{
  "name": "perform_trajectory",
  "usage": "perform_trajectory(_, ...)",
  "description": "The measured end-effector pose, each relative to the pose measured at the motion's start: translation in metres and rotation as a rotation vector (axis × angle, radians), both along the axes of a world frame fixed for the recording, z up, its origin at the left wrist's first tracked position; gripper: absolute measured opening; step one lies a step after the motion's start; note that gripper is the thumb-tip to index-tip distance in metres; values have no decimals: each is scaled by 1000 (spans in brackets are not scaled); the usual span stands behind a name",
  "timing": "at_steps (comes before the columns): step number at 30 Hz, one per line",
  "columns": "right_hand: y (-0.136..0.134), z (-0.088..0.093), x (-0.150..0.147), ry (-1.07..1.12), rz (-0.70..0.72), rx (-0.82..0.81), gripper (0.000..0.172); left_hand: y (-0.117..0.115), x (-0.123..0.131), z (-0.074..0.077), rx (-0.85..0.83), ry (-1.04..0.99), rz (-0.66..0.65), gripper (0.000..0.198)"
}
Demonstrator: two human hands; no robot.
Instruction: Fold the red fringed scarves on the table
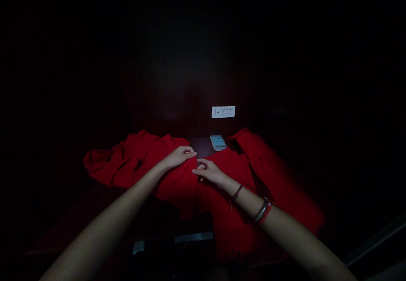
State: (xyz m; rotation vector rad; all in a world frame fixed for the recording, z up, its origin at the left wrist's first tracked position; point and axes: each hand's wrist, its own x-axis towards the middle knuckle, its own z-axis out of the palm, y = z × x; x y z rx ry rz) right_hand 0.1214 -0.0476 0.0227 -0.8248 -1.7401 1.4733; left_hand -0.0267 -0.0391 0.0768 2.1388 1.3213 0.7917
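Note:
A red fringed scarf [177, 190] spreads over a dark tabletop, bunched into folds at the left and hanging over the front edge. My left hand [181, 156] pinches its upper corner between thumb and fingers. Just to the right and slightly lower, my right hand [209, 172] has thumb and fingertips closed on the same edge. Flatter red cloth [233, 166] lies under and beyond my right wrist; whether it is one piece with the rest I cannot tell. Its fringe shows faintly at the bottom.
A pale blue, blurred flat object [218, 142] rests on the table behind my hands. Above it, a white socket panel [223, 111] is set in the dark back wall. More red cloth [279, 183] covers the right side. Below the front edge is a pale strip [194, 237].

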Motion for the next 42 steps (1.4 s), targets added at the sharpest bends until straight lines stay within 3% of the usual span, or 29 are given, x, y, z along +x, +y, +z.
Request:
perform_trajectory(2,-1,1,0,31,-47,-38,16,-1,5,0,-2,-9,-17,30)
perform_trajectory(4,-1,3,6,54,-107,-59,13,-4,-4,-1,-16,60,-12,33)
perform_trajectory(9,7,2,28,42,-187,-125,9,-14,-64,-11,-223,377,36,36)
perform_trajectory(13,15,-4,45,-158,-181,-64,10,-21,-91,-17,-253,391,79,29)
perform_trajectory(17,2,3,56,-185,-211,203,35,-27,-64,1,-239,214,52,25)
perform_trajectory(21,-19,21,52,-99,-57,268,63,-23,9,30,-251,-141,-127,27)
perform_trajectory(25,-9,22,57,10,-261,274,37,-9,67,39,-230,-168,-119,34)
perform_trajectory(28,10,10,82,-64,-428,151,30,-5,63,27,-189,28,-20,49)
perform_trajectory(31,20,2,114,-343,-522,84,46,-11,28,5,-282,419,50,64)
perform_trajectory(33,15,2,124,-546,-530,216,58,-17,4,-8,-325,669,117,59)
perform_trajectory(35,2,5,119,-648,-443,485,64,-22,-10,-15,-282,800,110,42)
perform_trajectory(37,-14,10,99,-647,-281,725,67,-23,-10,-9,-135,806,58,29)
perform_trajectory(39,-24,18,72,-594,-178,840,75,-23,3,8,79,730,-12,26)
perform_trajectory(40,-25,23,61,-557,-180,867,76,-23,12,19,189,677,-48,26)
perform_trajectory(42,-20,36,50,-484,-255,865,61,-23,28,41,339,563,-100,25)
